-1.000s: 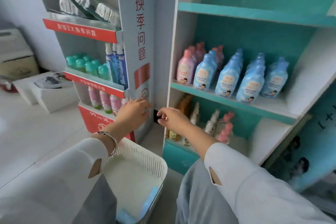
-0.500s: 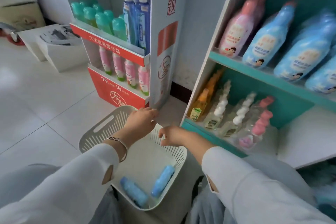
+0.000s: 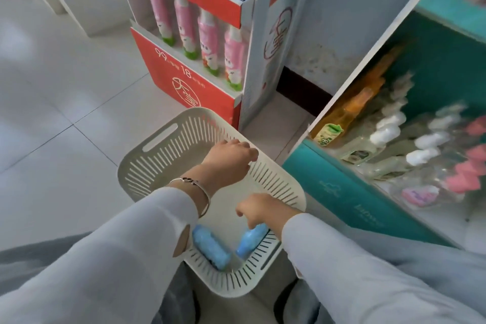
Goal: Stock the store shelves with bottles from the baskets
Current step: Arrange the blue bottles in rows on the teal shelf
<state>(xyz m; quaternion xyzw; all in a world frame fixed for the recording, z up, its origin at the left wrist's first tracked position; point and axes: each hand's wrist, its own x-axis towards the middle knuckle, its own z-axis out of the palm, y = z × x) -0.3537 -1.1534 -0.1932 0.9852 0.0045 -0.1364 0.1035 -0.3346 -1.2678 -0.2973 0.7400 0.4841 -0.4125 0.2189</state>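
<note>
A cream slotted basket (image 3: 157,137) stands on the floor between my knees. Two blue bottles lie in its near end: one blue bottle (image 3: 210,248) on the left and another blue bottle (image 3: 249,242) on the right. My right hand (image 3: 260,212) reaches down into the basket, and its fingers are curled over the upper end of the right bottle. My left hand (image 3: 227,160) hovers over the basket's far part, fingers loosely bent, holding nothing. The teal shelf unit (image 3: 342,192) is at the right.
The teal unit's lowest shelf holds an orange bottle (image 3: 349,110) and several clear bottles with white caps (image 3: 389,129) and pink caps (image 3: 468,176). A red display stand (image 3: 184,79) with pink tubes (image 3: 210,39) rises behind the basket. White boxes (image 3: 86,2) sit far left on the tiled floor.
My view has tilted down from the shelves to the basket. Both hands dropped from shelf height, and my right hand went into the basket onto the right blue bottle.
</note>
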